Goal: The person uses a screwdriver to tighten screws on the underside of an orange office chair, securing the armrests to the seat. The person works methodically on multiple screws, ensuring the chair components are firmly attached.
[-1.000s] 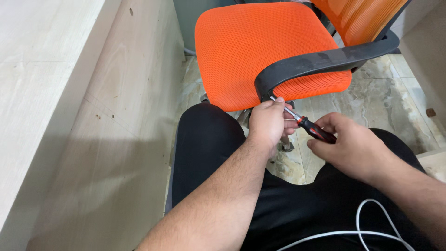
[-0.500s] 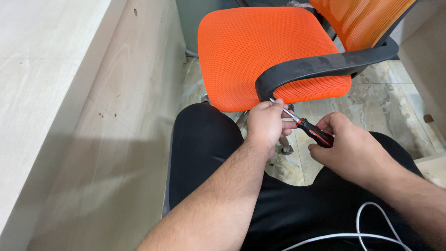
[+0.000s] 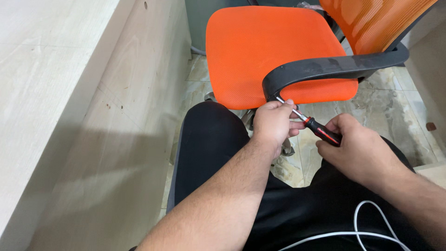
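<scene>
An orange office chair seat (image 3: pixel 272 49) with a black plastic armrest (image 3: pixel 334 69) stands in front of me. A screwdriver (image 3: pixel 320 131) with a red and black handle points up and left, its metal tip at the armrest's lower front end. My right hand (image 3: pixel 360 151) is closed around the handle. My left hand (image 3: pixel 274 123) pinches the metal shaft close to the tip, just under the armrest. My legs in black trousers (image 3: pixel 209 148) lie below both hands.
A pale wooden desk side panel (image 3: pixel 107 139) runs along the left. The chair's orange mesh backrest (image 3: pixel 371 21) rises at the top right. A white cable (image 3: pixel 367 223) lies across my lap. Marbled floor tiles (image 3: pixel 395 107) show under the chair.
The view has shifted slightly. Both hands stay on the screwdriver at the armrest end, and the handle has turned a little in my right hand.
</scene>
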